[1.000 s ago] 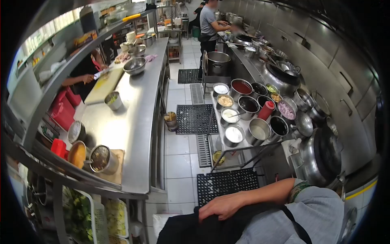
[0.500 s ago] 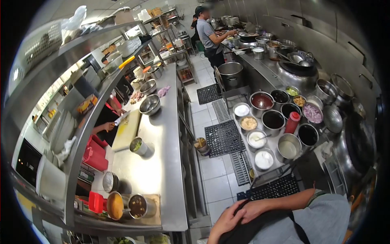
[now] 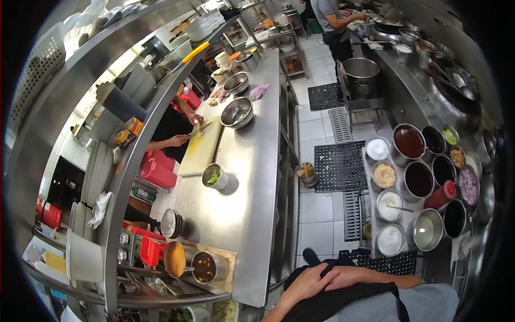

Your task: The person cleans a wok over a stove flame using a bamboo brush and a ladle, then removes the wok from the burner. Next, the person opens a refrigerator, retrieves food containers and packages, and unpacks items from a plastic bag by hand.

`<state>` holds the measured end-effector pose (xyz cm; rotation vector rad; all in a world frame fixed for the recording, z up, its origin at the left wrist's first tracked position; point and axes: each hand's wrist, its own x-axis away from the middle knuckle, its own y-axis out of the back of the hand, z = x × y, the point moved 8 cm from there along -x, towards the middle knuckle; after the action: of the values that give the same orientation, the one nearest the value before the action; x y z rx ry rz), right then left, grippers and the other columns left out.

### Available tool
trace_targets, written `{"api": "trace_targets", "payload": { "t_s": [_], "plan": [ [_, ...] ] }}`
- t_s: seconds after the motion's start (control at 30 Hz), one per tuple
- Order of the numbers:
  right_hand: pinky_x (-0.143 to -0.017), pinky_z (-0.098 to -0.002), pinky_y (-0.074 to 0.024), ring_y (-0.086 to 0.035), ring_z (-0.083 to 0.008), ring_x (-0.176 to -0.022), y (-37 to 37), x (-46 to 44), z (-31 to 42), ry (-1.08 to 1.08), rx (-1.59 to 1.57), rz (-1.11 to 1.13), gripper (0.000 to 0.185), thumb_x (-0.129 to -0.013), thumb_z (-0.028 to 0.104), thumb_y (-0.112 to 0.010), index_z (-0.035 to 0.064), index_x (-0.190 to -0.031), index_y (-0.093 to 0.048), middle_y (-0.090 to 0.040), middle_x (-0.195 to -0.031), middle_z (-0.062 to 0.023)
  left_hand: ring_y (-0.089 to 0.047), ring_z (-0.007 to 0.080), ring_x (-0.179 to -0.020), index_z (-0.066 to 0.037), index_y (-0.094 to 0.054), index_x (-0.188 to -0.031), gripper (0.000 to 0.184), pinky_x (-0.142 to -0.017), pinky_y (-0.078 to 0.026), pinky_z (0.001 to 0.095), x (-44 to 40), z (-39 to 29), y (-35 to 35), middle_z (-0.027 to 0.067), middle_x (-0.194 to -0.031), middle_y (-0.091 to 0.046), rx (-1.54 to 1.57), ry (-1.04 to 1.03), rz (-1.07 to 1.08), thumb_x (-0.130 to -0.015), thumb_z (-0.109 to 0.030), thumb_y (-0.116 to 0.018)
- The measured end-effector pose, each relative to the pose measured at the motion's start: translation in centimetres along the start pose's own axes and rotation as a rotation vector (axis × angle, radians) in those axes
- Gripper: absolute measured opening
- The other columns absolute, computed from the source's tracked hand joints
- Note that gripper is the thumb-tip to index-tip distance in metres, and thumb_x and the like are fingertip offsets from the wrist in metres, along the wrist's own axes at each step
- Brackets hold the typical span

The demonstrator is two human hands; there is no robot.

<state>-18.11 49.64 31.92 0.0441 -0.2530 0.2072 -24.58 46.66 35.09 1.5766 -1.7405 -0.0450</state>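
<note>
In front of the black apron [image 3: 370, 294], low in the head view, my two hands meet. My left hand [image 3: 310, 283] comes up from the bottom edge, and its fingers are wrapped over my right hand [image 3: 340, 277]. The right forearm reaches in from the grey sleeve at the right; the fingers of that hand are mostly hidden. No tool or container shows in either hand. Above the right forearm are pots on a small steel table, the nearest a pot of white powder [image 3: 390, 240] and one of pale liquid [image 3: 427, 229].
A long steel counter [image 3: 252, 214] at left holds bowls, sauce pots and a cutting board [image 3: 201, 150], where a co-worker's hand [image 3: 178, 140] holds a knife. Another person [image 3: 328, 24] stands by the stoves. Black mats [image 3: 339, 166] lie on the tiled aisle floor.
The view has swung left and down, showing more shelving. My left hand, out of view a second ago, has come in and now lies over my right hand.
</note>
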Motion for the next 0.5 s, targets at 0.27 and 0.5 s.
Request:
{"api": "trace_targets", "payload": {
  "t_s": [0.27, 0.5],
  "plan": [
    [-0.073, -0.0397, -0.0494, -0.062, -0.0287, -0.078, 7.2, -6.0, 4.1, -0.136, 0.241, -0.03, 0.026, -0.084, 0.023, -0.06, -0.0003, -0.096, -0.061, -0.064, -0.086, -0.0169, -0.06, 0.0451, -0.089, 0.002, -0.058, -0.103, 0.053, -0.076, -0.047, 0.0466, -4.3, 2.4, 8.3, 0.0272, -0.092, -0.063, 0.058, -0.172, -0.214, -0.095, -0.05, -0.053],
    [-0.055, -0.0416, -0.044, -0.053, -0.0265, -0.054, 11.9, -13.2, 5.2, -0.134, 0.313, -0.063, 0.034, -0.085, 0.027, -0.059, -0.0046, -0.073, -0.059, -0.056, -0.059, -0.0175, -0.061, 0.0471, -0.091, 0.003, -0.058, -0.096, 0.062, -0.076, -0.049, 0.0468, -8.1, 6.7, 15.1, 0.0295, -0.092, -0.064, 0.206, -0.172, -0.149, -0.091, -0.059, -0.054]
  ]
}}
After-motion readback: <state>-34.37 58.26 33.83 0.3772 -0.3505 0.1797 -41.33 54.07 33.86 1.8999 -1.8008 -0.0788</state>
